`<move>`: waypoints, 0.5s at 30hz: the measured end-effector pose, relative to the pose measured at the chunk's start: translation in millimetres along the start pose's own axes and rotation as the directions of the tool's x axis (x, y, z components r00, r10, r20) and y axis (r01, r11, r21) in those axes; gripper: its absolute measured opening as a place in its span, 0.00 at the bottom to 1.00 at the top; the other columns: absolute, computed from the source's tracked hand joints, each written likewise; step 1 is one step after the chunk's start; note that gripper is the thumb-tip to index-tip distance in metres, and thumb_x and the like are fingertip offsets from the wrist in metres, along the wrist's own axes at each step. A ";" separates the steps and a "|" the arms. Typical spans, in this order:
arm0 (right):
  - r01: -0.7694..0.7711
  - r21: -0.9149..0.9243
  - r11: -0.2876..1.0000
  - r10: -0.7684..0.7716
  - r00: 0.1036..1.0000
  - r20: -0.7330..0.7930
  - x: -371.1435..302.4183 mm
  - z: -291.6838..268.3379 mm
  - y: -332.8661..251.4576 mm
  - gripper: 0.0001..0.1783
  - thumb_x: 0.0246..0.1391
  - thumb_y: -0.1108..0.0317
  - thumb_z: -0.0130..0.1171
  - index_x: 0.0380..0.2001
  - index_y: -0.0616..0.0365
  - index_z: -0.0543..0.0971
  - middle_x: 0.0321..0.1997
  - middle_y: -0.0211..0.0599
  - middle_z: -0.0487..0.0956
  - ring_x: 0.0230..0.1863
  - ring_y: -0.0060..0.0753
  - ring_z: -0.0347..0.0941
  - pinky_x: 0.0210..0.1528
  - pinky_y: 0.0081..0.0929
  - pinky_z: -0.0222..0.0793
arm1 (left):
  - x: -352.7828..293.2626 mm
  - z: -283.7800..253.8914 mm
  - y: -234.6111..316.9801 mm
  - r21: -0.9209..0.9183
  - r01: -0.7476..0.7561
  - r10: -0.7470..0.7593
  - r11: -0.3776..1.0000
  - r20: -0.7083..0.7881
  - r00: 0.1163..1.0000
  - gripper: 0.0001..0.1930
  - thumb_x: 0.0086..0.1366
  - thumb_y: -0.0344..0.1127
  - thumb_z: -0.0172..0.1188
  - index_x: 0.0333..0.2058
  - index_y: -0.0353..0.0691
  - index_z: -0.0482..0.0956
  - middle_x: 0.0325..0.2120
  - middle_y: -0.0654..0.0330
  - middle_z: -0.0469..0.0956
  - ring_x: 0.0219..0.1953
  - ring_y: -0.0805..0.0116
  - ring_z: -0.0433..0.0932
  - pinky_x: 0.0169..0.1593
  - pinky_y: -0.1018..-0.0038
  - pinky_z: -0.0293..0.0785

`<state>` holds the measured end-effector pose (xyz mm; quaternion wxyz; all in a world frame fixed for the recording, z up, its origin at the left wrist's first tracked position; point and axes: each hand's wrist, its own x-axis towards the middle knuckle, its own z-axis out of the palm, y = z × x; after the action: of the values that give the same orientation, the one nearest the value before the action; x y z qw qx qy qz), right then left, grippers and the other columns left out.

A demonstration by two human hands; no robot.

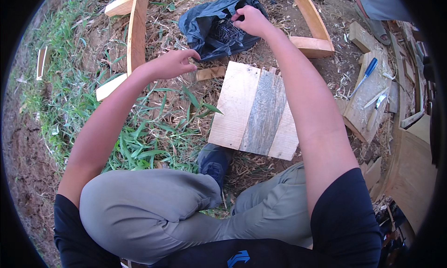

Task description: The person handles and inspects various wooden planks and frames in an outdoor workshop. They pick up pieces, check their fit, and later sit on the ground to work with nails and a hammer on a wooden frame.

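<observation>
A dark plastic bag (193, 23) lies crumpled open on the ground ahead, with many nails (228, 31) inside. My right hand (253, 22) reaches over the bag's far right rim, its fingers curled together above the nails. Whatever is between those fingertips is too small to make out. Beside the bag's near left edge, my left hand (174, 64) hovers with thumb and fingers apart, holding nothing. Below the bag, a square panel of joined boards (237, 110) rests in front of my shoe, its middle board greyer than the others. My right forearm passes over its right side.
Angled wooden pieces stand at left (136, 35) and right (313, 16) of the bag. A small wood scrap (210, 73) lies near my left hand. At right, a blue-handled screwdriver (370, 68) and a knife (376, 110) lie on a plank (361, 112). Another person's foot (379, 30) is beyond.
</observation>
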<state>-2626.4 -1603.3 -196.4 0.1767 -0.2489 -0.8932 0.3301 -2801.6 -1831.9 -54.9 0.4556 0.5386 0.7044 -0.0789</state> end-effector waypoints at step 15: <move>-0.033 -0.449 0.893 0.040 0.999 0.007 -14.1 18.8 -32.1 0.14 0.55 0.70 0.58 0.41 0.40 0.86 0.49 0.38 0.77 0.52 0.43 0.77 0.50 0.39 0.78 | -4.9 -0.5 6.5 0.006 -0.013 0.013 1.000 -0.005 1.000 0.23 0.69 0.44 0.58 0.60 0.44 0.70 0.30 0.60 0.78 0.36 0.69 0.77 0.44 0.68 0.73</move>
<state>-2634.5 -1641.8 -190.2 0.1012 -0.2971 -0.9418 0.1203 -2796.4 -1832.3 -48.6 0.4527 0.5446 0.7018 -0.0767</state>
